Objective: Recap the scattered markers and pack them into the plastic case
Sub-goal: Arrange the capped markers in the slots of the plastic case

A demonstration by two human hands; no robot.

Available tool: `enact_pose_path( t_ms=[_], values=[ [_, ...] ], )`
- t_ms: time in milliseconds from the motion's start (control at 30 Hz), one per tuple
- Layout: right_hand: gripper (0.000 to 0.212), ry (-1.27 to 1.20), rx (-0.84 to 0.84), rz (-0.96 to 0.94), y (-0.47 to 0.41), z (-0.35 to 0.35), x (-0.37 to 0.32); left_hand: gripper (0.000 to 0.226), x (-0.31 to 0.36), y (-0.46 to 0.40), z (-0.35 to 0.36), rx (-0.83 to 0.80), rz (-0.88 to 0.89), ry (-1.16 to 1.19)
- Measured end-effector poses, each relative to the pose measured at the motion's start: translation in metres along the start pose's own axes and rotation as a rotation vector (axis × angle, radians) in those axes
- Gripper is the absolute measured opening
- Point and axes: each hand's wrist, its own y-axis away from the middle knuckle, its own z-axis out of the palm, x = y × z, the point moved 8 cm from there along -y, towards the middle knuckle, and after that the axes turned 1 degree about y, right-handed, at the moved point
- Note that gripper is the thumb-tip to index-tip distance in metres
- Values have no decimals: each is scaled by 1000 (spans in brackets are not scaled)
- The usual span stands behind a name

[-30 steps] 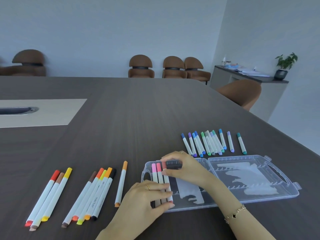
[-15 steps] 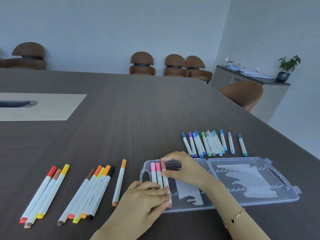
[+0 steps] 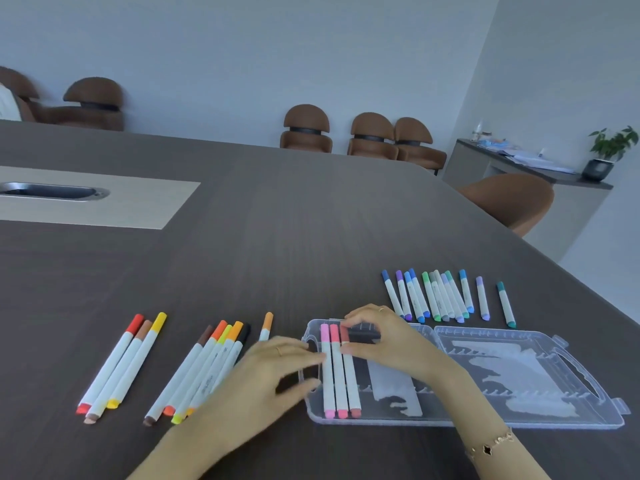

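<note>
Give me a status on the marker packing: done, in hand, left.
Done: three pink and red markers lie side by side at the left end of the open plastic case. In hand: the right hand rests its fingers on their top ends, and the left hand hovers beside the case. Left: the warm-coloured markers to the left and the blue, green and purple ones behind the case are on the table.

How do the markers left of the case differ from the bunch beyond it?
The warm-coloured markers left of the plastic case have red, orange, yellow, brown and black caps; the cool-coloured markers beyond it have blue, purple, green and grey ones. The warm ones lean right, the cool ones left. The warm ones lie in two clusters plus one single; the cool ones form one cluster plus two singles. Both have white barrels and lie on the table.
</note>
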Motion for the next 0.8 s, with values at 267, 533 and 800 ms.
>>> enact_pose_path(
  t_ms=[267,533,800],
  values=[
    [16,34,147,20,-9,-22,-24,22,-149,118,-162,397,-1043,-190],
    [23,-37,169,-116,-17,-17,-85,45,-163,128,-139,19,-1228,-175],
    [27,3,109,-123,-16,7,-95,38,-157,124,-140,65,-1239,-201]
  ],
)
